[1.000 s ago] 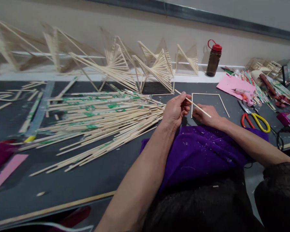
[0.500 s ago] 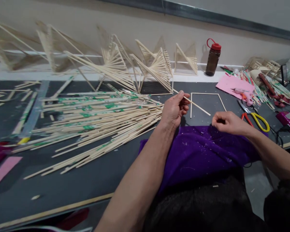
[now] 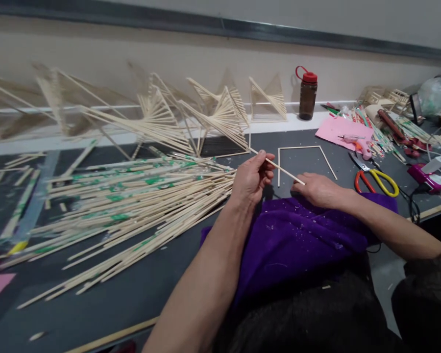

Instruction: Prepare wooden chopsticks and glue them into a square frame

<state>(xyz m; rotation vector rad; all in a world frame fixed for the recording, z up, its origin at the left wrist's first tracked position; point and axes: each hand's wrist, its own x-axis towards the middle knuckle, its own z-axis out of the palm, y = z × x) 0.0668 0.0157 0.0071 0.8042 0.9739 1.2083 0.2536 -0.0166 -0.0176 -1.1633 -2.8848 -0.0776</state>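
Observation:
A thin wooden stick (image 3: 284, 171) slants down to the right between my hands. My left hand (image 3: 253, 177) pinches it near its upper part, fingers curled. My right hand (image 3: 318, 190) is at the stick's lower right end, its fingers bent downward and mostly hidden, so its grip on the end is unclear. Just behind, three joined sticks (image 3: 299, 147) lie on the dark table as an open-sided frame. A purple cloth (image 3: 297, 240) lies below both hands. Left of my left hand spreads a large pile of loose sticks (image 3: 161, 196).
Twisted stick structures (image 3: 220, 117) stand along the wall. A brown bottle with a red lid (image 3: 307, 98) stands behind the frame. On the right are scissors (image 3: 380, 179), a pink sheet (image 3: 330, 130), a pink glue gun (image 3: 363, 147) and a magenta device (image 3: 429, 179).
My right hand has moved left to the stick's lower end and turned palm down. My left hand still holds the stick. The head view has shifted, so the scene sits lower and further left.

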